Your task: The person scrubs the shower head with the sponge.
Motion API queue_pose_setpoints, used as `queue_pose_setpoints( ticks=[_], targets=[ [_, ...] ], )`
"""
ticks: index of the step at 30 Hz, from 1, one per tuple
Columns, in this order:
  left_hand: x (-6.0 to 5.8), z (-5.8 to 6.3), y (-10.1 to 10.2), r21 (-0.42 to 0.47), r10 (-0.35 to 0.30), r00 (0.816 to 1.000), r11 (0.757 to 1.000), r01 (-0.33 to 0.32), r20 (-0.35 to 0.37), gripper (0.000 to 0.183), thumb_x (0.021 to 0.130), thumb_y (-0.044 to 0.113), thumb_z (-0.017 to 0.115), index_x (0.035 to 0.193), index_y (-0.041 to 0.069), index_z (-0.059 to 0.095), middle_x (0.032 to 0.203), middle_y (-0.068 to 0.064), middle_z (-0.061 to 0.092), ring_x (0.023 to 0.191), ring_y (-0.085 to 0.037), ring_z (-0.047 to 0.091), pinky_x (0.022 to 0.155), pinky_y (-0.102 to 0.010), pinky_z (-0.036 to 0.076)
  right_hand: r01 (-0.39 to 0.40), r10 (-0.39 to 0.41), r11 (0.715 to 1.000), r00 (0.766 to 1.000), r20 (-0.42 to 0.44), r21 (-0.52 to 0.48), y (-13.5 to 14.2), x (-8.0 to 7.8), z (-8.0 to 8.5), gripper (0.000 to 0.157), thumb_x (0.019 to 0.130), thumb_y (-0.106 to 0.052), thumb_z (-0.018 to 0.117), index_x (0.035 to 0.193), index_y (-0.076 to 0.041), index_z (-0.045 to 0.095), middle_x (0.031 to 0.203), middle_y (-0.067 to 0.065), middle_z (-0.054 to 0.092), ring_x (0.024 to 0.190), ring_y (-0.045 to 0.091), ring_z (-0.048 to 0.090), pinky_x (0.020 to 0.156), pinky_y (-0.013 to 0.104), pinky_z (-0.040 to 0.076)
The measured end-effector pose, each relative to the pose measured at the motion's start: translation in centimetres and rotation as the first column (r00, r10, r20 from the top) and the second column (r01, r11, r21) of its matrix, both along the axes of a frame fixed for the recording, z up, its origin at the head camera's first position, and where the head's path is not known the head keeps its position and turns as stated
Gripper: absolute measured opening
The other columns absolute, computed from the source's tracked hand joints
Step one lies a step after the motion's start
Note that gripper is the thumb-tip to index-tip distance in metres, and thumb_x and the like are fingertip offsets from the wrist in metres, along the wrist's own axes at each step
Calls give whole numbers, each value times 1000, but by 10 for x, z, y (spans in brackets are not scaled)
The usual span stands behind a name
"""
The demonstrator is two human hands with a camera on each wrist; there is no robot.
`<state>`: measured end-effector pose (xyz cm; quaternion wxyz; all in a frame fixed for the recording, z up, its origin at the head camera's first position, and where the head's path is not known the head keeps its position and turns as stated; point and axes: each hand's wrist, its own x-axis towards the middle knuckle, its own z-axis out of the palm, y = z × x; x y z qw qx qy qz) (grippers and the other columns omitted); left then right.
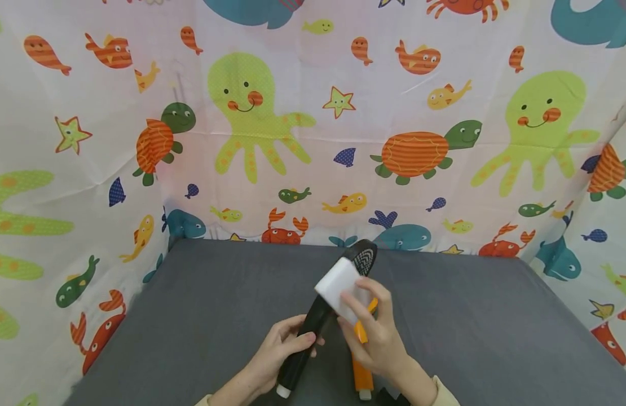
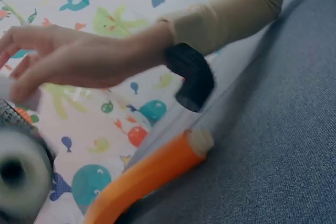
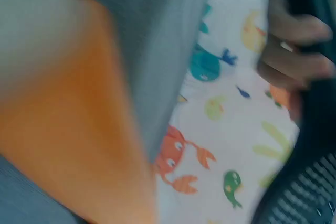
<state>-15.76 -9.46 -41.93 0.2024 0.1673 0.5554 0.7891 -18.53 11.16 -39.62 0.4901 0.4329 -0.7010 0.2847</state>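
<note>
My left hand point(image 1: 272, 361) grips a black stick point(image 1: 292, 366) round its handle. The stick has a white end and a wider far end with a pale mesh-like pattern, and slants up to the right. My right hand point(image 1: 376, 332) pinches a white block point(image 1: 338, 285), perhaps a sponge, against the stick's upper part. Behind the right hand stands or lies an orange stick point(image 1: 362, 375) with a white end, partly hidden. The left wrist view shows the right hand point(image 2: 79, 59) and the orange stick point(image 2: 152, 174). In the right wrist view the left fingers point(image 3: 294, 66) curl round the black stick point(image 3: 315, 108).
A dark grey cloth-covered table point(image 1: 216, 304) spreads out under both hands. A white curtain point(image 1: 313, 158) printed with sea animals encloses its back and sides. A black band point(image 2: 191, 77) sits at the right sleeve's cuff.
</note>
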Motion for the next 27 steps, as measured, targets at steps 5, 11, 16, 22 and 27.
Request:
queue_pose_setpoints(
  ticks=[5, 11, 16, 22, 27],
  targets=[
    [1, -4, 0, 145, -129, 987, 979, 141, -91, 37, 98, 7, 42, 130, -11, 44, 100, -11, 65, 85, -17, 65, 78, -33, 53, -17, 16, 994, 1000, 12, 106, -3, 1, -6, 33, 96, -22, 48, 119, -2, 59, 120, 28, 44, 112, 40, 41, 105, 34, 30],
    [1, -3, 3, 157, -175, 975, 968, 196, -138, 42, 98, 8, 41, 137, -7, 37, 108, -13, 62, 96, -23, 64, 78, -35, 53, 192, -187, 981, 957, 223, -2, 14, -17, 3, 38, 95, -30, 46, 123, -7, 57, 129, 26, 39, 113, 38, 38, 80, 45, 46],
    [-1, -4, 3, 155, -210, 967, 960, 232, -145, 43, 100, 9, 38, 138, -9, 33, 108, -13, 60, 96, -23, 64, 76, -35, 54, 225, -215, 974, 921, 324, 6, 15, -20, 4, 40, 91, -26, 50, 127, -8, 55, 130, 26, 36, 113, 39, 35, 74, 52, 48],
    [-1, -6, 1, 151, -245, 957, 951, 268, -157, 40, 100, 9, 35, 136, -11, 35, 110, -17, 59, 95, -23, 64, 75, -33, 54, 67, -110, 987, 944, 312, 146, 6, -5, 2, 38, 92, -27, 49, 125, -12, 57, 128, 21, 41, 113, 32, 38, 76, 49, 45],
    [-1, -5, 1, 133, -270, 950, 947, 291, -157, 41, 100, 10, 36, 137, -9, 34, 109, -17, 59, 95, -22, 65, 75, -33, 54, 164, -183, 982, 950, 253, 94, 15, -16, 8, 38, 91, -27, 49, 124, -9, 57, 126, 25, 42, 110, 37, 40, 71, 52, 48]
  ],
)
